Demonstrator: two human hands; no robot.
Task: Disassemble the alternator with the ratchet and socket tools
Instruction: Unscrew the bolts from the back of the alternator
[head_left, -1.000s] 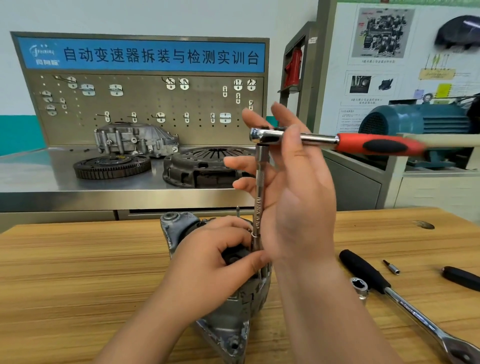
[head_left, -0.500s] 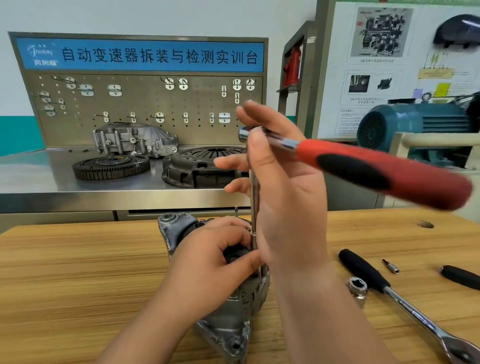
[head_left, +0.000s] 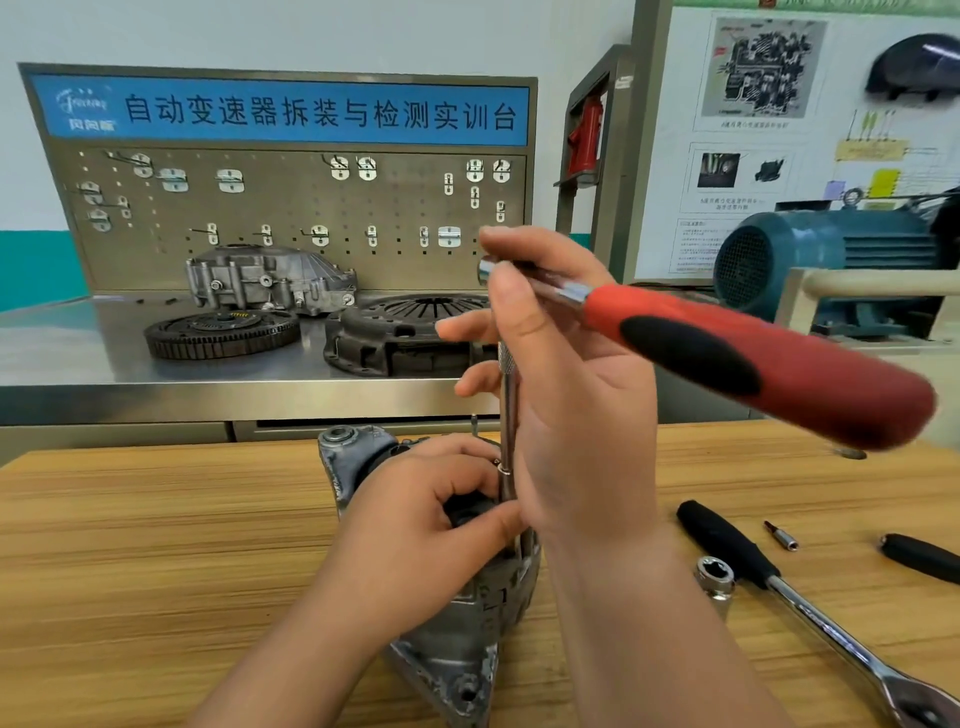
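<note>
While the left grip (head_left: 415, 535) curls round the alternator (head_left: 452, 649) on the surface (head_left: 156, 545), the right grip (head_left: 576, 415) pinches the red-handled ratchet (head_left: 753, 358) atop its upright extension bar (head_left: 508, 410).

Motion-blurred handle of red ratchet (head_left: 691, 343); lower end of extension bar (head_left: 508, 415) hidden behind left hand (head_left: 415, 540)

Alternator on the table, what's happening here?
A person is working on the alternator, which sits on the wooden table. The left hand grips its top, thumb by the foot of a long extension bar that stands upright on it. The right hand pinches the head of the red-handled ratchet on top of that bar; the handle points right and is blurred. A black-handled ratchet, a loose socket and a small bit lie unused at the right.
</note>
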